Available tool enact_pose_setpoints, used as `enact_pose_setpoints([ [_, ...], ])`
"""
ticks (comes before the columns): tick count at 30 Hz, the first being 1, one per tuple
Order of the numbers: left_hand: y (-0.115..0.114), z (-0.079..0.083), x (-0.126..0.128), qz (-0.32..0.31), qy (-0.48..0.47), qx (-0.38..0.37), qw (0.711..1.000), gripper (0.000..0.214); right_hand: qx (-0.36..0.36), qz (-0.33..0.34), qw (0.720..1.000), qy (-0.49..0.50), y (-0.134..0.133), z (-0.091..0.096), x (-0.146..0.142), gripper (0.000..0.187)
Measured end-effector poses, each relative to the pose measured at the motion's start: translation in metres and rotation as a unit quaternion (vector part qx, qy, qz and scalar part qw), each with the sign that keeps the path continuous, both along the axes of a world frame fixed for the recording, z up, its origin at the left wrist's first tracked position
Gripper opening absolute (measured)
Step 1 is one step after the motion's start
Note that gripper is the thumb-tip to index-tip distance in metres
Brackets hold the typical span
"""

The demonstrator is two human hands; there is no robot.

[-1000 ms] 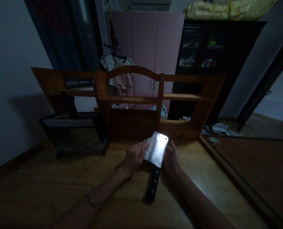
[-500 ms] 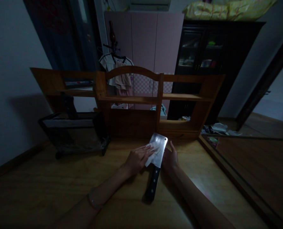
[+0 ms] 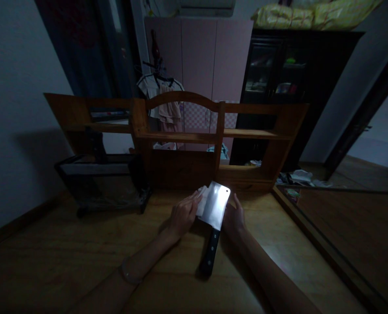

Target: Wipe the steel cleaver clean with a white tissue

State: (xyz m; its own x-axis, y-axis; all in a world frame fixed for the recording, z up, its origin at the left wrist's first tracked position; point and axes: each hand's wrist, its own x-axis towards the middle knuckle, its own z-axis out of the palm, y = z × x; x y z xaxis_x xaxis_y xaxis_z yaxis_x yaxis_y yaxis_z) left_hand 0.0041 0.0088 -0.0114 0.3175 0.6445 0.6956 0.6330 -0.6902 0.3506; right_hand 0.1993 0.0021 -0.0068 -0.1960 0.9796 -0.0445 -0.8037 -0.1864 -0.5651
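Note:
A cleaver (image 3: 216,205) with a wide shiny blade, a hole near its far corner and a black riveted handle is in the middle, handle toward me. My right hand (image 3: 234,220) supports the blade along its right edge; the fingers go behind the metal and the thumb points up. In my left hand (image 3: 184,214) is a white tissue (image 3: 203,201), pressed by the fingers at the blade's left edge. Part of the tissue is hidden under the fingers. Whether the handle end touches the table cannot be made out.
The wooden table (image 3: 168,279) lies beneath. At its back stands a wooden shelf unit (image 3: 184,138). A dark-framed box (image 3: 105,187) with a black-handled object (image 3: 97,146) upright in it is at the left. A raised wooden edge (image 3: 311,235) runs along the right.
My left hand has slid the tissue left across the blade to its left edge, baring more of the metal. The cleaver and my right hand have hardly moved.

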Motion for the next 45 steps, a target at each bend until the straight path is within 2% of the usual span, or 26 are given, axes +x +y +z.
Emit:
enact_pose_setpoints([
  [3,-0.004,0.002,0.003,-0.003,0.009,0.019,1.0,0.041,-0.041,-0.003,0.999,-0.012,-0.004,0.007,-0.001,0.05],
  [6,-0.012,0.006,0.007,-0.082,0.067,0.035,0.994,0.044,-0.057,-0.023,0.998,-0.032,-0.007,0.011,-0.001,0.047],
  [8,-0.018,0.01,0.01,-0.144,0.117,0.037,0.982,0.045,-0.057,-0.017,0.998,-0.033,-0.007,0.012,0.0,0.048],
  [10,-0.021,0.011,0.012,-0.178,0.149,0.028,0.972,0.044,-0.057,-0.005,0.998,-0.027,-0.006,0.011,0.001,0.051],
  [12,-0.021,0.012,0.012,-0.173,0.15,0.014,0.973,0.044,-0.058,-0.005,0.998,-0.022,-0.005,0.011,0.002,0.052],
  [16,-0.013,0.008,0.009,-0.115,0.103,-0.008,0.988,0.043,-0.049,-0.026,0.998,-0.005,-0.004,0.011,0.0,0.049],
  [21,-0.003,0.003,0.003,-0.04,0.051,-0.02,0.998,0.042,-0.047,-0.019,0.999,-0.003,-0.005,0.012,-0.001,0.047],
  [24,-0.006,0.003,0.002,-0.066,0.048,0.0,0.997,0.043,-0.046,-0.017,0.999,-0.017,-0.005,0.011,0.0,0.047],
  [29,-0.018,0.013,0.005,-0.185,0.127,0.006,0.975,0.045,-0.027,-0.02,0.999,-0.02,-0.002,0.006,0.001,0.048],
  [31,-0.02,0.016,0.007,-0.212,0.157,-0.006,0.965,0.045,-0.029,-0.027,0.999,-0.022,0.0,0.004,0.001,0.048],
  [35,-0.019,0.016,0.01,-0.195,0.164,-0.018,0.967,0.046,-0.026,-0.015,0.999,-0.02,-0.001,0.003,0.0,0.05],
  [45,-0.009,0.011,0.003,-0.125,0.101,-0.004,0.987,0.045,-0.042,-0.027,0.999,-0.014,-0.004,0.007,0.002,0.045],
])
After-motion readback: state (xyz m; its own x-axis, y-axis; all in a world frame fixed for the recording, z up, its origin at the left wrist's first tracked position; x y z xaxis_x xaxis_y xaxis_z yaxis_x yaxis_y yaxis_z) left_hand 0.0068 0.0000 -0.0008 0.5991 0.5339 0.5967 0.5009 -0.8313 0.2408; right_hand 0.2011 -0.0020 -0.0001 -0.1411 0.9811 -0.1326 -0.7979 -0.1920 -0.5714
